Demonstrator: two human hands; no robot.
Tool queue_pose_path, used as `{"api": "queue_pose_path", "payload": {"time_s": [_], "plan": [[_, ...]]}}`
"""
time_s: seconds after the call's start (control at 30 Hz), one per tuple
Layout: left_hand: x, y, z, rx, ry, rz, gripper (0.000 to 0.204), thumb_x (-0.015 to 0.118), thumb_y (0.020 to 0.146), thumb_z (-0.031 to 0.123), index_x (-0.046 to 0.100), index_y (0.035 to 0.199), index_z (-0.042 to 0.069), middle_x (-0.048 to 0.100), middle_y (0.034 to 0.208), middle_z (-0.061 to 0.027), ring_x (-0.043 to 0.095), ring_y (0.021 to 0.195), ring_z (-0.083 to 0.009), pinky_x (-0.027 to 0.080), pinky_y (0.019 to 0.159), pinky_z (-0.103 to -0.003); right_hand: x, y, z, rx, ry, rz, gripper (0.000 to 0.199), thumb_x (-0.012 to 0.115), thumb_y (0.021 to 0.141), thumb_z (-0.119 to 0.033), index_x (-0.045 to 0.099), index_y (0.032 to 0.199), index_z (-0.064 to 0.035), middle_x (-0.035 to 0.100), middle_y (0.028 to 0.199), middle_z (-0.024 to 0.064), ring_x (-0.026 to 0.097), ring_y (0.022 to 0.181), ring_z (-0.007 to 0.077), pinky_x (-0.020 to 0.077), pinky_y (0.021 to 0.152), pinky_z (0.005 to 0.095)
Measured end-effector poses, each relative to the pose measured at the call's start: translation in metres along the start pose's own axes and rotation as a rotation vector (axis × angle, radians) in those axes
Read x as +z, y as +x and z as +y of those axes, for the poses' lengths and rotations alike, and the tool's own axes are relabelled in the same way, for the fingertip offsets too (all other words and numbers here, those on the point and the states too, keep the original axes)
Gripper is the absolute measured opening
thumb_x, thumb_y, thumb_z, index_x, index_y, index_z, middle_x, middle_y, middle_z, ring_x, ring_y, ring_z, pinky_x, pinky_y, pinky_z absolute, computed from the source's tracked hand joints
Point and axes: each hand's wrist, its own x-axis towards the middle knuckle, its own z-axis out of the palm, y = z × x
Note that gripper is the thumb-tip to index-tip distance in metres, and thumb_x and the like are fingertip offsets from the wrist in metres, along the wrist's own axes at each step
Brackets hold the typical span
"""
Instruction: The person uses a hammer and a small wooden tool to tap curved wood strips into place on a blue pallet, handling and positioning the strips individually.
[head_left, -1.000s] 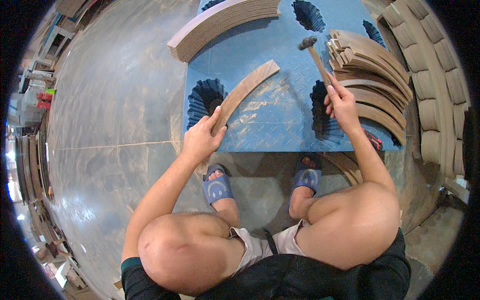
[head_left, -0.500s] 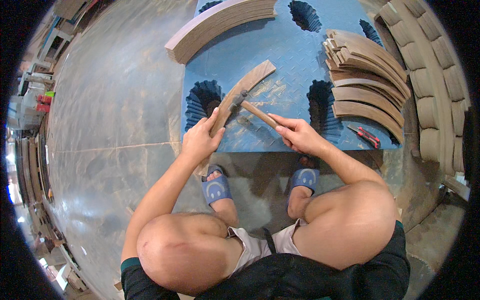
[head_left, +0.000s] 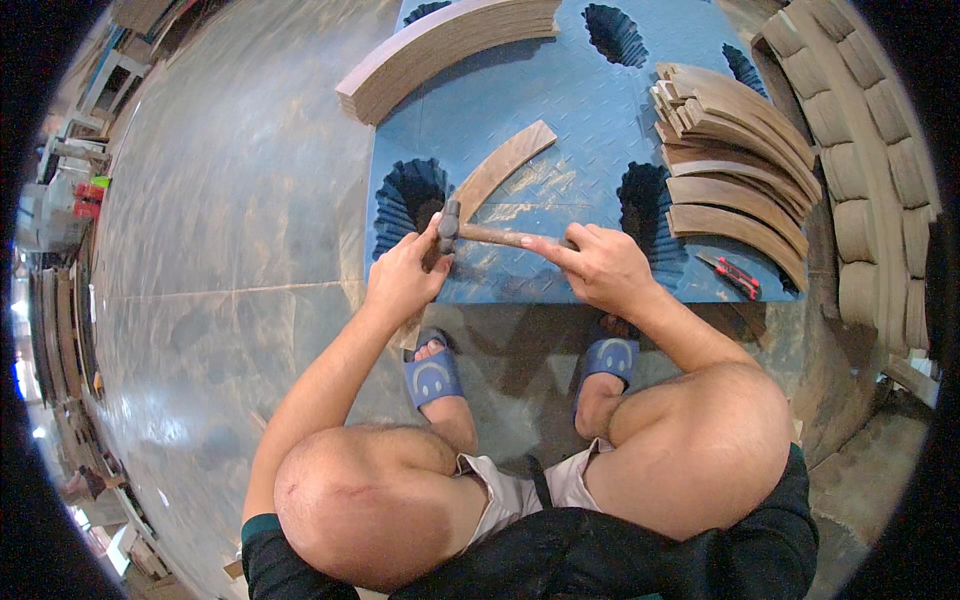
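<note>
A blue pallet (head_left: 535,278) bears a board pile (head_left: 745,165) at right and a board stack (head_left: 455,50) far left. A curved board (head_left: 508,163) crosses the pallet's near-left edge, grasped by fingers of the left hand (head_left: 402,272); those of the right hand (head_left: 608,268) clench a hammer (head_left: 492,236). The pallet's near-right corner holds a knife (head_left: 734,275).

Your right hand (head_left: 608,268) has come down and inward from beside the stack of curved brown wooden pieces (head_left: 740,205), where it was a second ago. The hammer with a dark metal head and wooden handle (head_left: 492,235) has swung with it: first raised, then slanting half a second ago, its handle now lies nearly level across the view. Its head has moved nearer you along the curved flat brown wooden strip (head_left: 507,166), right beside your left hand (head_left: 403,272); contact is unclear. The red-and-black utility knife (head_left: 733,276), mostly hidden by your forearm a second ago, now shows fully.
</note>
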Motion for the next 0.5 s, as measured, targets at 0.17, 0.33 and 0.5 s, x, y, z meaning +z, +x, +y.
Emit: {"api": "queue_pose_path", "payload": {"time_s": [0.17, 0.33, 0.5], "plan": [[0.003, 0.006, 0.007, 0.006, 0.051, -0.014, 0.075, 0.076, 0.104, 0.044, 0.053, 0.173, 0.022, 0.075, 0.108, -0.0177, 0.077, 0.099, -0.0443, 0.063, 0.085, -0.054, -0.008, -0.020, 0.046, 0.469, -0.139, -0.012, 0.057, 0.066, 0.108, -0.017, 0.066, 0.160, -0.0394, 0.069, 0.097, 0.0139, 0.075, 0.083, 0.0394, 0.0620, 0.069, 0.0535], [-0.009, -0.007, -0.003, -0.015, 0.081, -0.003, 0.073, 0.073, 0.106, 0.044, 0.052, 0.173, 0.023, 0.074, 0.109, -0.0168, 0.077, 0.098, -0.0444, 0.063, 0.084, -0.053, 0.009, -0.024, 0.083, 0.595, 0.297, 0.141, 0.054, 0.068, 0.115, -0.027, 0.060, 0.169, -0.0313, 0.069, 0.085, 0.0078, 0.067, 0.070, 0.0285, 0.0561, 0.065, 0.0443], [-0.002, 0.001, 0.004, 0.005, 0.045, 0.000, 0.073, 0.073, 0.107, 0.044, 0.052, 0.173, 0.023, 0.074, 0.108, -0.0168, 0.077, 0.097, -0.0444, 0.063, 0.085, -0.054, -0.003, -0.010, 0.082, 1.035, 1.206, 0.088, 0.051, 0.061, 0.121, -0.036, 0.058, 0.171, -0.0252, 0.066, 0.079, -0.0008, 0.058, 0.058, 0.0097, 0.0475, 0.050, 0.0292]]}}
